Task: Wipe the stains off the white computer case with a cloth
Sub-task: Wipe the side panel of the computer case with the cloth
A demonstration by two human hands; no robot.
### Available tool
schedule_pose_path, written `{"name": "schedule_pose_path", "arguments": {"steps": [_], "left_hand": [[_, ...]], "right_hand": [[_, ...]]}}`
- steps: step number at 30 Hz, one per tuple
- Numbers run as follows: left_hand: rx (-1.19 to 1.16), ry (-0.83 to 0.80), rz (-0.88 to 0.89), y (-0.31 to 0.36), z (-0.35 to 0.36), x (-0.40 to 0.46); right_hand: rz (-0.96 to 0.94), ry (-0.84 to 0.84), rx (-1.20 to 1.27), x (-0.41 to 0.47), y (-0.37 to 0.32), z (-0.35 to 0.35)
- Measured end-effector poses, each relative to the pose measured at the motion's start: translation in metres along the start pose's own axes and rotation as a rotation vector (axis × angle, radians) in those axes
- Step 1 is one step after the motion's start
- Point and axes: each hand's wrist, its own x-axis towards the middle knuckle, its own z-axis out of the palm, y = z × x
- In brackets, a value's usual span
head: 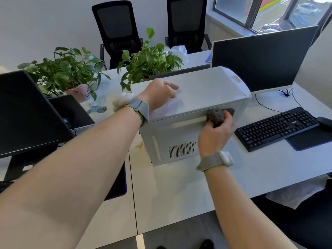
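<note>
The white computer case (203, 90) stands on the white desk (172, 193), its vented side panel facing me. My left hand (159, 95) rests on the case's top surface near its left end, fingers loosely bent, holding nothing. My right hand (217, 130) grips a crumpled grey cloth (218, 115) and presses it against the upper edge of the near side panel, toward the right end. A yellowish stain (139, 146) marks the desk just left of the case's base.
A black keyboard (276, 128) and mouse pad lie right of the case, with a monitor (262, 58) behind. Another monitor (27, 112) stands at the left. Two potted plants (71, 72) sit behind the case, and two black chairs stand along the wall.
</note>
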Motion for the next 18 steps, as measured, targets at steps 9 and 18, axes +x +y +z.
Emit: {"name": "schedule_pose_path", "arguments": {"steps": [9,18], "left_hand": [[0.694,-0.164,0.250,-0.022,-0.020,0.001],[0.446,0.050,0.318,-0.033,-0.014,-0.008]], "right_hand": [[-0.986,-0.697,-0.306,-0.079,0.011,0.014],[-0.540,-0.310,-0.152,-0.068,-0.005,0.011]]}}
